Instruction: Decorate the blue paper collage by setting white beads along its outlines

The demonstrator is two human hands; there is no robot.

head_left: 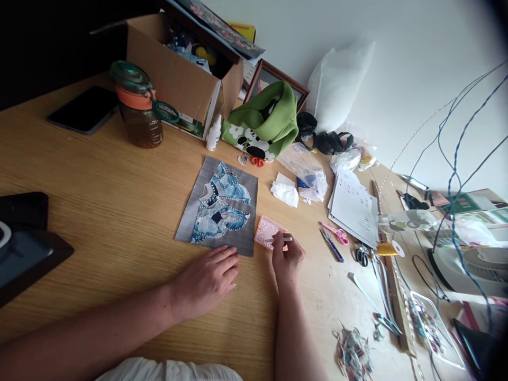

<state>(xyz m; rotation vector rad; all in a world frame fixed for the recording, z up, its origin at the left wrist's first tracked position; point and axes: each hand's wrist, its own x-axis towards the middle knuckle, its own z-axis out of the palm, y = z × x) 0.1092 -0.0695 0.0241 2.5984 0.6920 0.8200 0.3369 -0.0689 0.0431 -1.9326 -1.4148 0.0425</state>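
Note:
A grey sheet (248,241) with a blue and white garment-shaped piece (222,211), edged with small white beads, lies on the wooden table. My left hand (212,275) rests flat, its fingertips at the sheet's lower edge. Just right of the sheet is a pink tray (266,228) of small pale beads. My right hand (288,259) pinches a thin white pen-like tool (284,239), whose tip points left over the tray.
Behind the sheet stand a white bottle (214,133), a green bag (264,124) and a cardboard box (174,71). A jar (141,119) and phone (83,109) are back left. Scissors (335,233), papers (353,203) and a thread pile (354,353) lie right.

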